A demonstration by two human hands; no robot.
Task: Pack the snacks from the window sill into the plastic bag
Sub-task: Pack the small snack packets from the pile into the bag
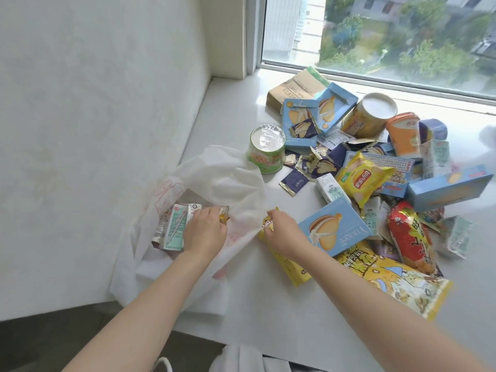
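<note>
A white plastic bag [228, 181] lies open on the white window sill [230, 108], with several small drink cartons [174, 226] inside. My left hand [205, 232] reaches into the bag's mouth and holds a small yellow item there. My right hand [284, 232] grips the top of a long yellow snack packet [288, 267] just right of the bag's edge. A heap of snacks spreads to the right: a blue biscuit box [334, 226], a yellow crisp bag [362, 178], a red packet [409, 237], a large yellow bag [394, 280] and a green cup [265, 150].
Further back lie a brown paper bag [295, 89], opened blue boxes [303, 122], a yellow tub [370, 114] and an orange cup [404, 135]. The window [402, 36] runs along the far side, a white wall [94, 103] on the left. The sill's front edge drops to a dark floor [80, 331].
</note>
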